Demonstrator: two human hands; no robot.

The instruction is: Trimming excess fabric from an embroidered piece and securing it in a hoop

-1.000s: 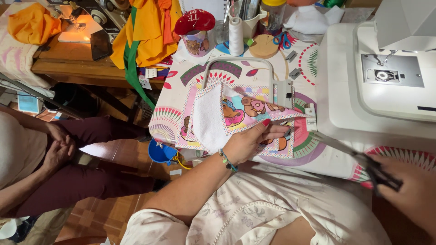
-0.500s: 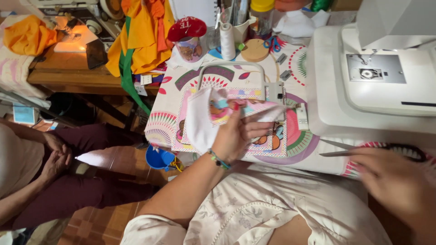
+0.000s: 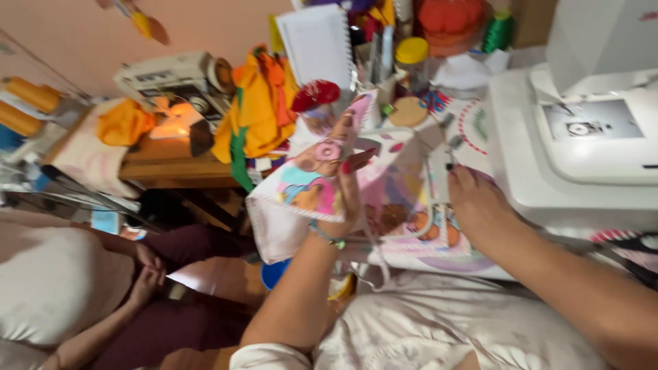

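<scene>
My left hand [image 3: 348, 195] is raised above the table and grips a small printed fabric piece [image 3: 305, 188] with a cartoon pattern and a white underside, which hangs tilted in the air. A beaded bracelet sits on that wrist. My right hand [image 3: 476, 202] lies fingers apart on the patterned tablecloth [image 3: 411, 257], beside a white hoop frame [image 3: 430, 179] and against the front of the white sewing machine [image 3: 589, 137]. It holds nothing. Dark scissors [image 3: 634, 243] lie at the far right edge, partly cut off.
Another person sits at the left in a white top [image 3: 58, 288] with clasped hands [image 3: 145, 270]. A second machine [image 3: 171, 75] and orange cloth [image 3: 257, 113] are at the back left. Jars [image 3: 411, 55], a red-lidded cup [image 3: 315, 96] and a green spool [image 3: 499, 31] crowd the table's far side.
My left hand has lifted the printed fabric piece up off the table. My right hand no longer holds the scissors and has moved left onto the tablecloth. The view has tilted upward.
</scene>
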